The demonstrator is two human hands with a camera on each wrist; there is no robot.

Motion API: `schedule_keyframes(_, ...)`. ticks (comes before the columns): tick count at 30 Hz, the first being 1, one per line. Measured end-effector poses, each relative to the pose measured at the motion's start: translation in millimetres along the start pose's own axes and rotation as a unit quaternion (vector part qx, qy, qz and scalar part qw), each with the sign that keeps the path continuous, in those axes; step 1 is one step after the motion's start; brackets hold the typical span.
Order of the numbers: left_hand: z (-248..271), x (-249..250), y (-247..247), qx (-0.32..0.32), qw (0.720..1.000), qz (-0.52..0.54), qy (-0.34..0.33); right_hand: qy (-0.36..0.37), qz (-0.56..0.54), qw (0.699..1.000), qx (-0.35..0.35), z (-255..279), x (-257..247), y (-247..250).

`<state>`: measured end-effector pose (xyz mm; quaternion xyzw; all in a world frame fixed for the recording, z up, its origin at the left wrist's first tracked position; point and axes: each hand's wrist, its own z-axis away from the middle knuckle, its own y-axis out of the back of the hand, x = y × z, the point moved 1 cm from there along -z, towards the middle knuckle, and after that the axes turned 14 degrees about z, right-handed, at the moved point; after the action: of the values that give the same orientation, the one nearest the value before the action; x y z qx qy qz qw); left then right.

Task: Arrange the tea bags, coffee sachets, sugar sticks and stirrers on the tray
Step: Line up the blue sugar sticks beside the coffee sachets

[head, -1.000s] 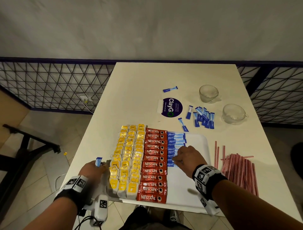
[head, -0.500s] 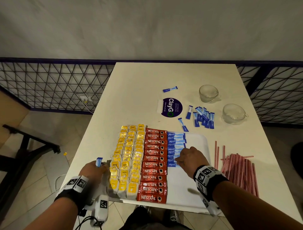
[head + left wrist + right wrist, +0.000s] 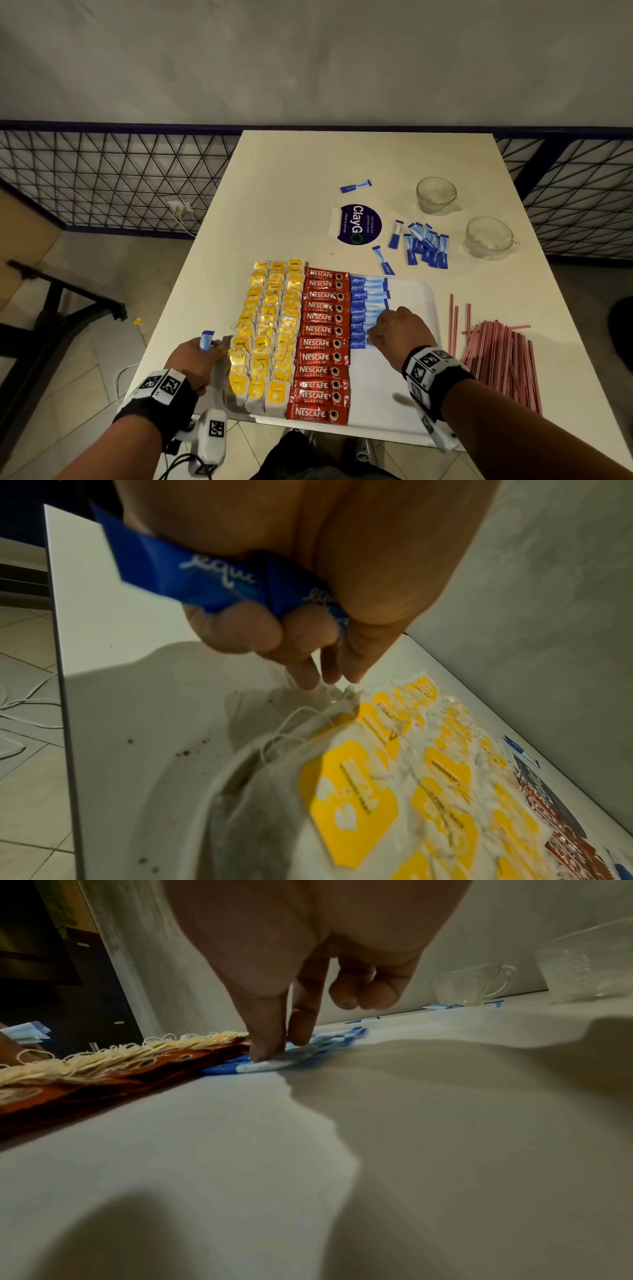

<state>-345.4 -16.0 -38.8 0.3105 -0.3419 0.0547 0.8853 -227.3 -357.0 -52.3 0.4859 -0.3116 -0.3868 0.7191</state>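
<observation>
A white tray [image 3: 423,294] lies at the table's near edge. On it stand rows of yellow-tagged tea bags [image 3: 270,329], a column of red coffee sachets [image 3: 320,342] and a column of blue sugar sticks [image 3: 368,301]. My right hand [image 3: 375,337] presses its thumb and forefinger [image 3: 270,1047] down on the nearest sugar stick [image 3: 263,1065] of that column. My left hand [image 3: 205,356] rests at the tray's left rim and grips a few blue sugar sticks [image 3: 205,580], with its fingertips [image 3: 308,677] touching a tea bag. Striped red stirrers [image 3: 496,363] lie in a heap right of the tray.
More loose sugar sticks [image 3: 424,246] lie on the table beyond the tray, with one [image 3: 356,186] further back. Two glass cups [image 3: 436,195] [image 3: 488,236] stand at the back right. A round purple sticker [image 3: 358,224] marks the table's middle. A black mesh railing runs behind.
My right hand has slid slightly to the right on the nearest sugar stick. My left hand has stayed put with its sticks.
</observation>
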Motion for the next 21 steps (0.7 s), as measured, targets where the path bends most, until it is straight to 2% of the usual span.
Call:
schedule_keyframes(18, -1.9, -1.1, 0.3, -0.002, 1.0, 0.011, 0.002, 0.001, 0.006, 1.0, 0.0, -0.3, -2.0, 3.9)
schedule_keyframes(21, -1.3, -1.2, 0.6, -0.002, 1.0, 0.011, 0.001, -0.017, -0.03, 0.999, 0.015, 1.1, 0.3, 2.4)
